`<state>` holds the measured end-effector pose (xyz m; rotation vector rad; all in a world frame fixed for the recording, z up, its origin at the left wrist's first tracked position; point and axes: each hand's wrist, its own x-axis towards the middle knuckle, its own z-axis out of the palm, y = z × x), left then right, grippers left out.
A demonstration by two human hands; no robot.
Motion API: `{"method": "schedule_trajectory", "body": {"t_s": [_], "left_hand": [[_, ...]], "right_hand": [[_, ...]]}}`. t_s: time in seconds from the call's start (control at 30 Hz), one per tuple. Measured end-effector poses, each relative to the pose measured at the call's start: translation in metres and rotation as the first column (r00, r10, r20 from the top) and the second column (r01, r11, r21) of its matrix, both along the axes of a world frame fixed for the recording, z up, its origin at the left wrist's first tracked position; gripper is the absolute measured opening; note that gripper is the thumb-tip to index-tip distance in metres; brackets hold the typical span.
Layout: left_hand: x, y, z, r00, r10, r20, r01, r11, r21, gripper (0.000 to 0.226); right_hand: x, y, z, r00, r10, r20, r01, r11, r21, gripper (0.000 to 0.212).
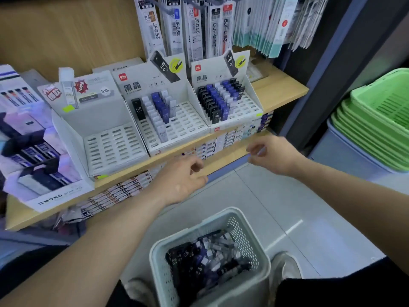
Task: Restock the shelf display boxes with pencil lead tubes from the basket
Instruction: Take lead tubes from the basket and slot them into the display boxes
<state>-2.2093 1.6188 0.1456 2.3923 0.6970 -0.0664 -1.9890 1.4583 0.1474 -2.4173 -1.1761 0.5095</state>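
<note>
Above the basket (160,275) of lead tubes (199,262), the left hand (183,178) hung loosely curled and empty, while the curled right hand (273,154) was too blurred to judge its hold.

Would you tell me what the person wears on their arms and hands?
Nothing visible: the left hand and right hand are ungloved and ringless; the left forearm and right forearm are bare, with no sleeve, watch or bracelet.

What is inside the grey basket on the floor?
The basket holds a jumbled pile of pencil lead tubes: black, blue and pale ones. Whatever lies under the pile, and the basket's bottom, is covered.
</note>
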Motion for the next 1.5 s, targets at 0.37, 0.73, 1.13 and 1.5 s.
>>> {"method": "schedule_trajectory", "body": {"t_s": [0.37, 0.73, 1.13, 1.5], "left_hand": [[-0.088, -0.082, -0.112, 0.901, -0.241, -0.362, 0.227, 0.971, -0.082, 0.043], [-0.066, -0.117, -0.227, 0.91, -0.136, -0.391, 0.052, 0.975, -0.217, 0.072], [-0.02, -0.103, -0.295, 0.94, -0.075, -0.334, 0.028, 0.989, -0.143, 0.108], [-0.013, -0.116, -0.304, 0.929, 0.113, -0.354, -0.238, 0.913, -0.332, 0.102]], "right_hand": [[-0.101, -0.095, -0.142, 0.982, -0.097, -0.163, 0.058, 0.971, -0.23, 0.043], [-0.117, -0.099, -0.214, 0.934, -0.249, -0.255, 0.227, 0.967, -0.115, 0.029], [-0.078, -0.056, -0.227, 0.973, -0.165, -0.16, 0.156, 0.985, -0.068, 0.029], [-0.077, -0.055, -0.232, 0.955, -0.219, -0.201, 0.214, 0.976, -0.048, 0.032]]}}
